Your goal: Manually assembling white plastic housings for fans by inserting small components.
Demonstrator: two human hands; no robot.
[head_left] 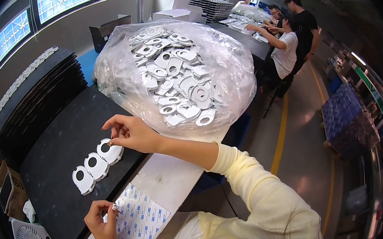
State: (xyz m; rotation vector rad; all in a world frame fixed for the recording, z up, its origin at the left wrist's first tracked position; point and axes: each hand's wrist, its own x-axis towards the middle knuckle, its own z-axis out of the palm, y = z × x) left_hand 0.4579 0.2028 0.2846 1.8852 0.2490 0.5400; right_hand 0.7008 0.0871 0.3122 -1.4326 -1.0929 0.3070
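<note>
The right hand [133,135] curls loosely at the farthest white plate [115,154] of three rowed on the black board [62,137], any grip impossible to tell, likewise the left hand [101,223] by the printed sheet [141,220], so light, square fingertip contact looks wisest.

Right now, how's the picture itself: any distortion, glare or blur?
Head view: stacked black boards look bowed, corners go black. Head view: windows are bright, clear bag shows glare. Head view: row of white parts looks fairly sharp, distant people softer.
</note>
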